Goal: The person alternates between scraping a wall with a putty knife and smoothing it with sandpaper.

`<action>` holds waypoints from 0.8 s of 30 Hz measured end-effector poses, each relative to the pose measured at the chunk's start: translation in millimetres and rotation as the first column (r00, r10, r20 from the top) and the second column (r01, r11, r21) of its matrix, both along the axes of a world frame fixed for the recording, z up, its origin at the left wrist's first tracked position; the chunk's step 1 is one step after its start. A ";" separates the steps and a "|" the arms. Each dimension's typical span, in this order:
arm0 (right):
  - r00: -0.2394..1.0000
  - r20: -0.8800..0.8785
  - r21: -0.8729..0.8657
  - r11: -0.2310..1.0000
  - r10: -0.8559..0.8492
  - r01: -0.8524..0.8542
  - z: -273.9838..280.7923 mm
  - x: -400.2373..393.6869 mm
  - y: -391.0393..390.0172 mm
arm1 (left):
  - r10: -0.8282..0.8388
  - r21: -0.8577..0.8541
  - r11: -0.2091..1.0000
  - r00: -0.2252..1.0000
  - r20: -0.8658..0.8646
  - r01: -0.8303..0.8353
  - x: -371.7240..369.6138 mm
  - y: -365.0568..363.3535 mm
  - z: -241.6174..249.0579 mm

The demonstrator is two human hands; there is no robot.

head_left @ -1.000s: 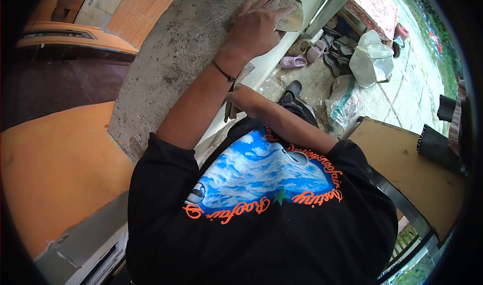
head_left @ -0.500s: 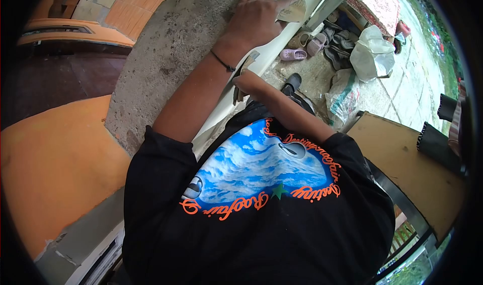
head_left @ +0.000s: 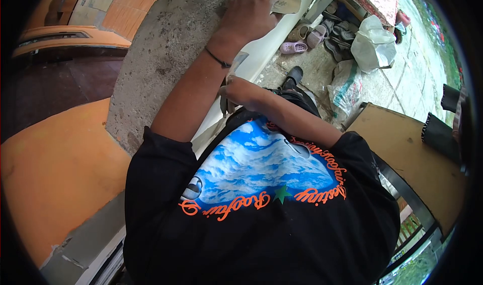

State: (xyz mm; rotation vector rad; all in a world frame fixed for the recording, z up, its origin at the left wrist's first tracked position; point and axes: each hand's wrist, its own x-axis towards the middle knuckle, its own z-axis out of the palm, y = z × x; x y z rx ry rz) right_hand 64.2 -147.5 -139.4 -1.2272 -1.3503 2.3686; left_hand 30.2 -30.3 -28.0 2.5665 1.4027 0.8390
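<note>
My left hand (head_left: 247, 14) reaches to the top of the view, fingers spread over a crumpled, printed brownish paper (head_left: 288, 1) on the edge of the white ledge (head_left: 269, 41). Its fingertips are partly cut off by the frame. A dark cord circles the left wrist. Below that wrist, my right hand (head_left: 241, 91) is closed round a thin flat scraper-like tool (head_left: 240, 60). A pale end of the tool shows above the fist and a darker part below; the rest is hidden by the fingers.
Left of the ledge lies a rough grey concrete surface (head_left: 151, 59), beside an orange wall (head_left: 60, 169). Several shoes (head_left: 339, 38), a white sack (head_left: 373, 46) and a plastic bag (head_left: 345, 89) are on the floor at right. A wooden board (head_left: 397, 149) stands near my right elbow.
Both hands have shifted a little to the left in the view, the right one also slightly down. The left hand stays on the paper and the right keeps hold of the tool.
</note>
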 end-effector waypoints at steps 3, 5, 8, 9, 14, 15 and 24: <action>0.994 0.012 -0.069 0.992 -0.110 0.110 -5.7 4.1 5.6 | 0.000 -0.014 1.000 1.000 -0.026 -0.001 -0.4 -2.9 1.5; 0.989 -0.020 -0.074 0.986 -0.149 0.147 5.1 -0.1 1.4 | 0.005 -0.005 1.000 0.998 -0.057 -0.005 -1.3 2.2 1.3; 0.981 -0.144 -0.017 0.992 -0.129 0.128 24.9 -0.1 -3.5 | 0.005 0.019 1.000 1.000 0.004 -0.005 -0.6 0.0 -0.5; 0.997 -0.054 0.031 0.997 -0.064 0.065 9.1 0.0 -2.4 | 0.005 0.010 1.000 1.000 -0.024 -0.005 -0.6 0.2 0.0; 0.984 0.136 -0.005 0.993 -0.114 0.116 -3.1 7.0 9.2 | -0.006 0.021 1.000 1.000 -0.025 0.006 -0.5 0.3 -1.0; 0.992 0.073 0.016 0.994 -0.105 0.104 11.4 6.9 6.3 | -0.003 0.029 1.000 0.999 -0.043 0.004 -1.2 1.1 -0.9; 0.929 0.114 -0.182 0.912 -0.353 0.368 -44.2 24.8 33.9 | 0.004 0.006 1.000 0.999 -0.040 -0.004 -0.9 -1.7 -1.7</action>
